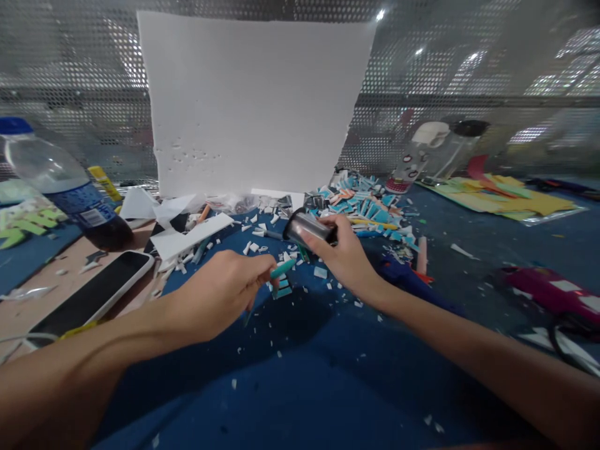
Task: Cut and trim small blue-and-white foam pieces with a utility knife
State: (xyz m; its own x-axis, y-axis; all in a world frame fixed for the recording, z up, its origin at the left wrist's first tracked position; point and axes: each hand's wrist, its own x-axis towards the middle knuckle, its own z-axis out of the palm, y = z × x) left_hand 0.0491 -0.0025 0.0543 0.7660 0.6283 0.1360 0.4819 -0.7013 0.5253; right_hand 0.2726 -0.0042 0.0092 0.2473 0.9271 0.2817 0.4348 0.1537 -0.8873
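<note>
My left hand point(229, 290) is closed around a slim teal pen-like stick point(284, 269), whose tapered end points right. In my right hand point(347, 256) is a dark metallic cup point(307, 229), tipped on its side with its rim toward the left. The stick and the cup are apart, the cup higher in the view. Beneath them, white and light-blue foam scraps point(282, 289) lie scattered on the blue table point(290, 381). Whether anything is inside the cup cannot be made out.
A large white board point(257, 106) stands at the back, with a scrap heap point(360, 200) by its right corner. On the left are a soda bottle point(70, 181) and a phone point(94, 297). Drinking bottles point(412, 156), coloured paper point(510, 197) and a magenta pouch point(553, 290) lie rightward.
</note>
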